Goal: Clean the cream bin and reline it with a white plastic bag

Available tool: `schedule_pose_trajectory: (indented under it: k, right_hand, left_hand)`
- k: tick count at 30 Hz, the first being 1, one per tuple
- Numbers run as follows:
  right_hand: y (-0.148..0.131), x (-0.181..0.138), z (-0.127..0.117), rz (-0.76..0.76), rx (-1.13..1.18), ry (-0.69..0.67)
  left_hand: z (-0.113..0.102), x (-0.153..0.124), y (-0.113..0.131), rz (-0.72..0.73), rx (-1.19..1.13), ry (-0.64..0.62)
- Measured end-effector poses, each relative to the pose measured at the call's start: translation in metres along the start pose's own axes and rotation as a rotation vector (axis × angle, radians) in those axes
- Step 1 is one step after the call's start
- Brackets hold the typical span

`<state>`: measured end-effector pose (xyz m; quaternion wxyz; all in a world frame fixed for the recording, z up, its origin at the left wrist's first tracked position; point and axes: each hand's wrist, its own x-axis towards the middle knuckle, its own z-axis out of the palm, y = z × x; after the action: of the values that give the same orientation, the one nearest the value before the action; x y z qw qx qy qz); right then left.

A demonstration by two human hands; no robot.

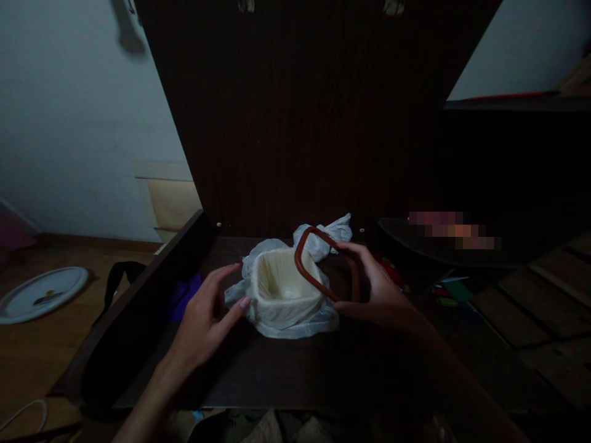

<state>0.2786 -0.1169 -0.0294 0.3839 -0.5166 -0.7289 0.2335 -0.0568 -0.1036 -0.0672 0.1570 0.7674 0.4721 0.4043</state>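
A small cream bin point(282, 294) lined with a white plastic bag point(323, 237) stands on a dark wooden surface point(286, 369). My right hand point(373, 286) grips a reddish-brown ring frame point(308, 266), tilted over the bin's right rim. My left hand point(207, 317) rests beside the bin's left side, fingers apart, thumb touching the bag.
A dark wooden panel point(295, 123) rises behind the bin. A raised board edge point(138, 307) borders the surface on the left. A white round plate point(41, 292) lies on the wooden floor at far left. Coloured items point(443, 292) sit in shadow to the right.
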Motion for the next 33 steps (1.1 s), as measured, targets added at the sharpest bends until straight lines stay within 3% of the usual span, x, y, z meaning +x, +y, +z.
schedule_pose_trajectory:
  k: [6, 12, 20, 27, 33]
  right_hand:
    - [-0.021, 0.02, 0.002, -0.202, -0.068, -0.224]
    - [-0.026, 0.046, 0.01, -0.362, -0.079, -0.288]
    - [-0.025, 0.055, 0.011, -0.418, -0.049, -0.373]
    - [-0.012, 0.062, 0.014, -0.455, -0.059, -0.375]
    - [-0.003, 0.07, 0.021, -0.438, -0.03, -0.376]
  left_hand:
    - [0.0, 0.015, 0.014, 0.086, -0.119, -0.024]
    - [0.01, 0.026, 0.01, 0.152, -0.199, -0.07]
    - [0.007, 0.033, 0.004, 0.263, -0.277, -0.094]
    - [0.008, 0.04, 0.004, 0.262, -0.264, -0.183]
    - [0.016, 0.045, -0.006, 0.224, -0.3, -0.17]
